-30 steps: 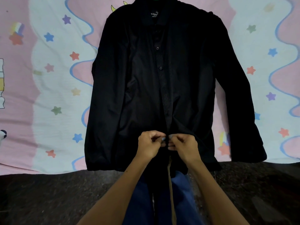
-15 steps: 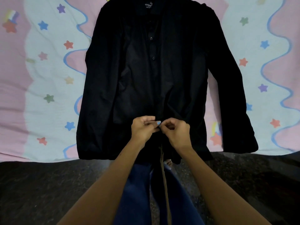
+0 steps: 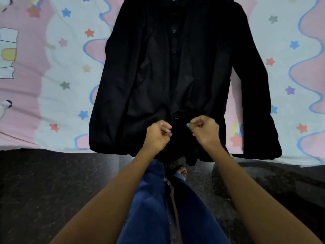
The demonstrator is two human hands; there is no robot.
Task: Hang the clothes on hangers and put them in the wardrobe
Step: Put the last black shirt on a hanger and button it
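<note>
Now both hands (image 3: 182, 131) — on shirt (image 3: 175, 76)

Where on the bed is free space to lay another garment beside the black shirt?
Bare bedsheet lies left of the black shirt, and a narrower strip right of its sleeve. The middle is crowded: the shirt covers it, with the left hand and right hand at its lower front.
</note>
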